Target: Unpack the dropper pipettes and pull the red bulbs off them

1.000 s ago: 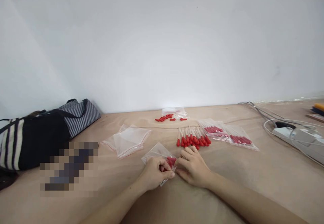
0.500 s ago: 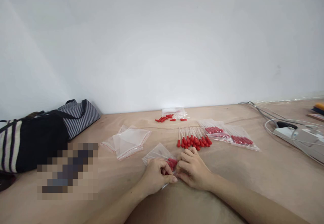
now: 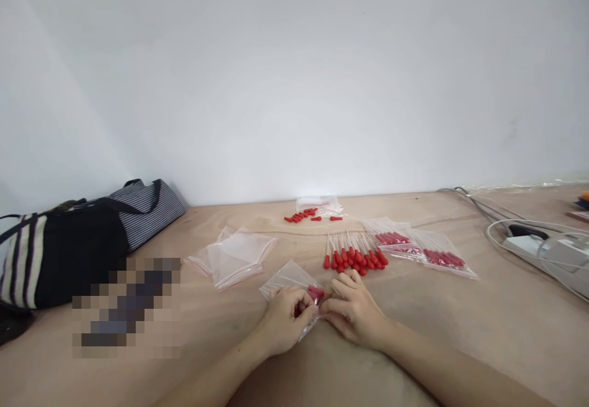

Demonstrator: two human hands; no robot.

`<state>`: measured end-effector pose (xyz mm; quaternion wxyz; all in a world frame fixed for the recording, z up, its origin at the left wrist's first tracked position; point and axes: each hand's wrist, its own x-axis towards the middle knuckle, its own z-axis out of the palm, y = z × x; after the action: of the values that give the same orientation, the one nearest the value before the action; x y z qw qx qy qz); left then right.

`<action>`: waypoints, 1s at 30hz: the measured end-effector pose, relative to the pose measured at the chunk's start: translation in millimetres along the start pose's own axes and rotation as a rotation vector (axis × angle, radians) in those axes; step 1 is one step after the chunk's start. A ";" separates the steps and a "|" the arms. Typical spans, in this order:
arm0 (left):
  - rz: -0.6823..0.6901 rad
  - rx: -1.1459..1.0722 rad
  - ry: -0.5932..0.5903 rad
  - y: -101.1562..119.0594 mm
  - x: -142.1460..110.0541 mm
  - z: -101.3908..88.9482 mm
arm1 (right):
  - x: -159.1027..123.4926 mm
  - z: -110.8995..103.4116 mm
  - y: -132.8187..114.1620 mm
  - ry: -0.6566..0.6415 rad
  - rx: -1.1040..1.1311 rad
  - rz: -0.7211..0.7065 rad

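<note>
Clear bag [image 3: 289,275]: left of the dropper pile [image 3: 355,258], on its near side, red bulbs [image 3: 315,292] inside.
Left hand [image 3: 291,320]: thumb and fingers pinched on it.
Right hand [image 3: 355,309]: fingertips bunched; whether gripping, I can't tell.
Bag edge [image 3: 304,334]: best kept flat, bulbs clear.

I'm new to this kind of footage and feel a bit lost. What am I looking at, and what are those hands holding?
No machine here: these are a person's bare hands, seen by one camera worn on the head, looking forward and down. The left hand holds a clear bag with red pieces inside; the right hand has its fingertips at the bag's edge. On the tabletop, just beyond the right hand, lie red-ended sticks. Right of them are filled bags; left are flat bags. A cloth bag sits far left, a power strip far right.
</note>
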<state>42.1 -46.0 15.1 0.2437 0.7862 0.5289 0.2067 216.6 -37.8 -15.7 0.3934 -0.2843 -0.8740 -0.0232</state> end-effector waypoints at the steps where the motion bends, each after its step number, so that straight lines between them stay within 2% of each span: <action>1: 0.005 0.011 0.007 -0.1 -0.3 0.8 | 0.7 0.8 0.1 0.018 -0.012 -0.008; 6: 0.090 0.127 0.011 1.0 -2.8 -0.1 | 4.2 3.3 -0.7 0.107 -0.121 -0.058; 11: 0.281 0.345 0.000 7.8 -7.7 -5.9 | 3.9 1.2 -1.7 0.084 -0.177 -0.115; 15: 0.364 0.433 -0.007 8.2 -8.0 -4.0 | 3.2 1.7 -1.6 0.067 -0.216 -0.133; 20: 0.366 0.352 0.016 1.9 -4.9 0.9 | 4.8 3.1 -1.5 0.069 -0.221 -0.161; 24: 0.301 0.300 0.048 1.2 -3.5 2.9 | 6.0 3.8 -0.7 0.052 -0.243 -0.258; 27: 0.245 0.283 0.067 3.2 -3.3 4.7 | 3.0 8.1 2.5 -0.065 -0.252 -0.280; 30: 0.223 0.258 0.090 3.7 -3.3 6.6 | -2.9 13.7 6.7 -0.196 -0.196 -0.151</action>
<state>47.5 -51.3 11.8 0.0926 0.8547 0.4708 0.1980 212.3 -30.0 -28.4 0.2739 -0.2558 -0.9206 -0.1099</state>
